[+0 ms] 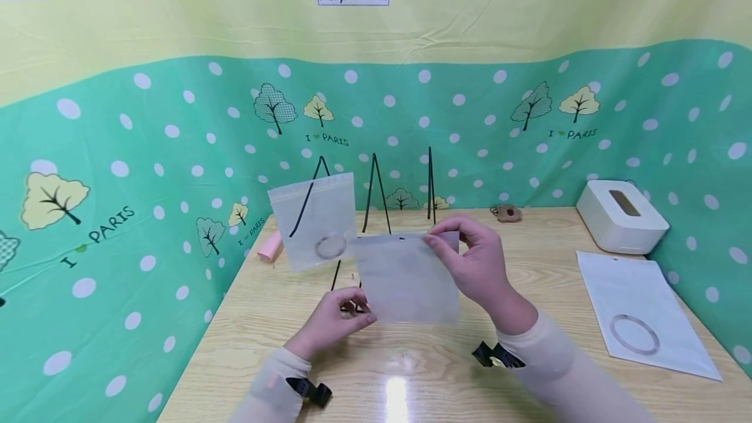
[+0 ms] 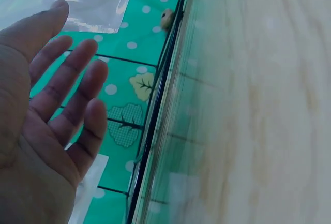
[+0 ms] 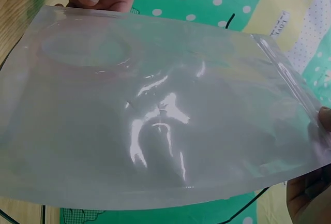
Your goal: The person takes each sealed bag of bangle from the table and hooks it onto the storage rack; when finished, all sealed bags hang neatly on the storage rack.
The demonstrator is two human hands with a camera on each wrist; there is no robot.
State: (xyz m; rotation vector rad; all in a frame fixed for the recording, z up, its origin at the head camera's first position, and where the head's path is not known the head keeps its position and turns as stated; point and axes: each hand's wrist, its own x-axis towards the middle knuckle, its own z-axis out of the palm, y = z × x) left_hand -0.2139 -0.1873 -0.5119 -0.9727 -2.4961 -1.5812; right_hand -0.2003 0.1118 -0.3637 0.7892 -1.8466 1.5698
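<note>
A translucent zip bag (image 1: 405, 282) is held up above the table. My right hand (image 1: 476, 263) pinches its top edge near the right corner. A faint ring shape (image 3: 85, 71) shows in the bag's corner in the right wrist view. My left hand (image 1: 337, 318) is by the bag's lower left corner. In the left wrist view its fingers (image 2: 77, 84) are loosely spread, with nothing between them and the thumb. Behind the hands, a similar bag (image 1: 314, 214) with a ring mark hangs on the leftmost black stand (image 1: 303, 207).
Two more black stands (image 1: 368, 194) (image 1: 431, 181) are along the back. A white tissue box (image 1: 623, 217) sits at the back right, with a flat white bag (image 1: 634, 299) before it. A pink roll (image 1: 270, 247) lies at left; a small brown object (image 1: 508, 213) is at the back.
</note>
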